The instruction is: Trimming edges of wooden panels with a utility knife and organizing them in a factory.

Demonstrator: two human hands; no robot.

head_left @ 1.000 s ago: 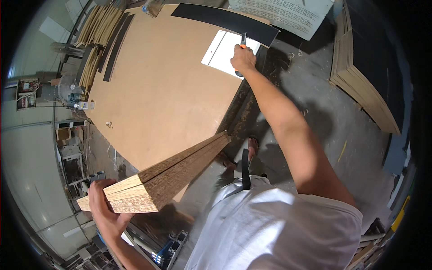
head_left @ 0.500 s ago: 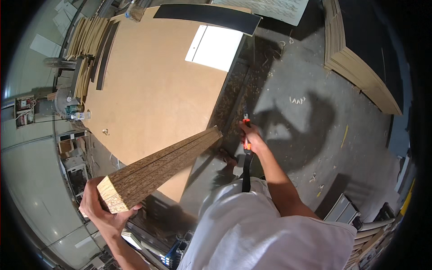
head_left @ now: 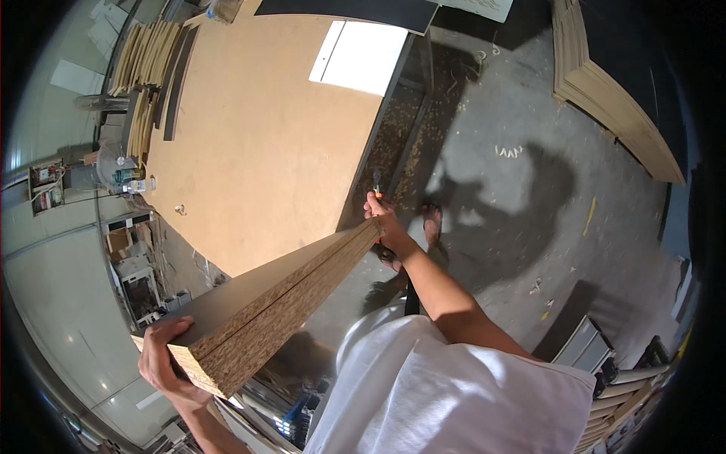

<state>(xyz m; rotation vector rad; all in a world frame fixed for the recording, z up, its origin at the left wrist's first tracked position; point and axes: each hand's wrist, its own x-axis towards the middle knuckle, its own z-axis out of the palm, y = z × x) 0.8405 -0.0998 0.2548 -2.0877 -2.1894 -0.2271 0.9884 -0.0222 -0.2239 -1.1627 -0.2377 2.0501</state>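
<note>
A bundle of particleboard strips point(head_left: 280, 312) slants from the lower left toward the middle, its rough edges facing me and a smooth brownish-grey face on top. My left hand point(head_left: 165, 359) grips the near end, fingers over the top face and around the side. At the far end is my right hand point(head_left: 387, 227), closed around a slim tool with an orange-and-black handle point(head_left: 378, 195). The tool's tip points away from me, too small to identify. The right wrist lies against or just behind the strips' far end; contact is unclear.
A tan worktop point(head_left: 265, 151) lies beyond the strips, with a white panel point(head_left: 359, 57) and a black board point(head_left: 344, 10) at its far side. Stacked strips point(head_left: 144, 57) line its left edge. Large boards point(head_left: 612, 98) stand at the right. Shavings point(head_left: 508, 152) litter the floor.
The strips have tilted, bringing their smooth top face into view. My right hand has moved left to their far end with the tool. The left hand's fingers now reach over the top.
</note>
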